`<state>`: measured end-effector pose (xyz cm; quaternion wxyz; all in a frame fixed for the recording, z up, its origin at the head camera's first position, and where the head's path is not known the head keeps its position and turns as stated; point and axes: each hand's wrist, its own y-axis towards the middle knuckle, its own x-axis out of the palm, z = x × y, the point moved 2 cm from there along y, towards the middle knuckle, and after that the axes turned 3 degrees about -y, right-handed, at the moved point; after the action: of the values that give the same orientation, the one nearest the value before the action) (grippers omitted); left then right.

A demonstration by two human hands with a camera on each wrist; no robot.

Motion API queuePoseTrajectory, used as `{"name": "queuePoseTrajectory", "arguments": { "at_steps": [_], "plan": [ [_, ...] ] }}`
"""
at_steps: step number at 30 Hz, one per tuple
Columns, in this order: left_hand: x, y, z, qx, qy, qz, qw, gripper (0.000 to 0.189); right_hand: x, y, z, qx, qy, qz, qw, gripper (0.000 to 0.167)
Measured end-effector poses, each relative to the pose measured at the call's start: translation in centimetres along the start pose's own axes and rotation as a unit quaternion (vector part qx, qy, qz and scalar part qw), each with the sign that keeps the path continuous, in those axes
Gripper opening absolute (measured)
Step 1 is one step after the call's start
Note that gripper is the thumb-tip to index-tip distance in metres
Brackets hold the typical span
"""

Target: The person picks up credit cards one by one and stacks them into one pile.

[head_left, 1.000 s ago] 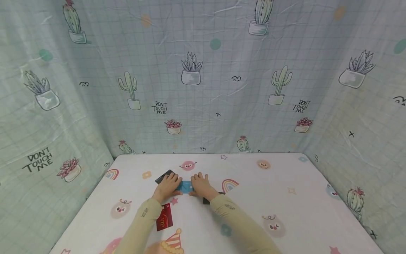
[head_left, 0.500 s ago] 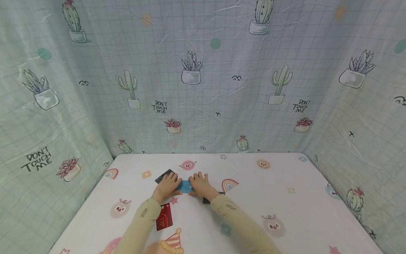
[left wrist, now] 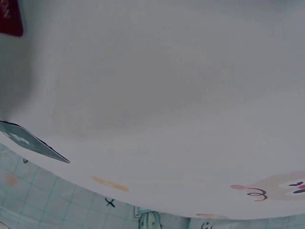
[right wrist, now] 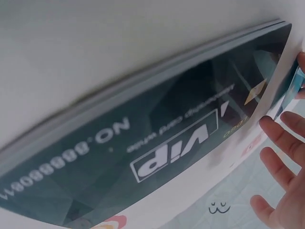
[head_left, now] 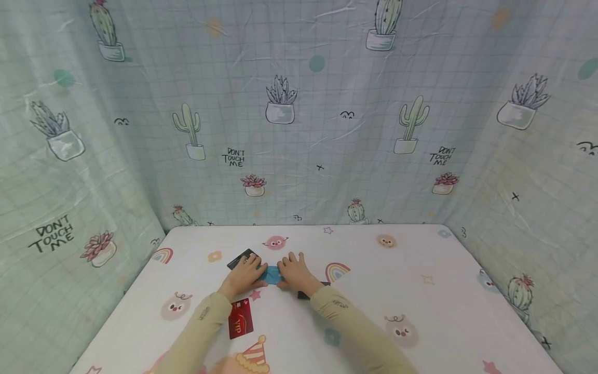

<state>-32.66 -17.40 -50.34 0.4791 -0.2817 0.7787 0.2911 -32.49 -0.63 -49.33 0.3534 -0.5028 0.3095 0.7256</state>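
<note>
A blue card (head_left: 272, 275) lies between my two hands in the head view. My left hand (head_left: 244, 274) grips its left end, thumb at the near edge and fingers at the far edge. The right end is pinched by my right hand (head_left: 295, 274), whose other fingers are spread. Each hand covers part of the card. Just behind the left hand is a black card (head_left: 239, 259), partly overlapped by its fingers. Under the right wrist sits a black VIP card (right wrist: 162, 133), stacked on another, seen large in the right wrist view. The left wrist view shows no hand.
A red VIP card (head_left: 241, 319) lies near the left sleeve. The white table (head_left: 397, 291) has printed cartoon figures and rainbows. A cactus-print curtain (head_left: 299, 140) hangs behind the table and along both sides.
My right hand has slid slightly left, so less of the blue card shows between the hands. The left wrist has shifted slightly left, uncovering more of the red card. The other cards stay put.
</note>
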Motion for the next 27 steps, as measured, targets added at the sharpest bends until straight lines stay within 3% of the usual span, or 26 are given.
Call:
{"name": "queuePoseTrajectory", "arguments": {
  "at_steps": [9, 15, 27],
  "plan": [
    [0.3, -0.2, 0.0, 0.014, 0.017, 0.022, 0.9995, 0.061, -0.2, 0.0, 0.4, -0.005, -0.013, 0.010, 0.9998, 0.052],
    [0.0, -0.2, 0.0, 0.019, 0.025, 0.015, 0.9994, 0.061, -0.1, -0.1, 0.7, 0.000, -0.015, -0.002, 0.9999, 0.052],
    [-0.5, 0.0, 0.4, 0.027, 0.005, 0.051, 0.9983, 0.058, 0.2, -0.4, 1.7, -0.002, 0.019, 0.020, 0.9996, 0.055]
  ]
}}
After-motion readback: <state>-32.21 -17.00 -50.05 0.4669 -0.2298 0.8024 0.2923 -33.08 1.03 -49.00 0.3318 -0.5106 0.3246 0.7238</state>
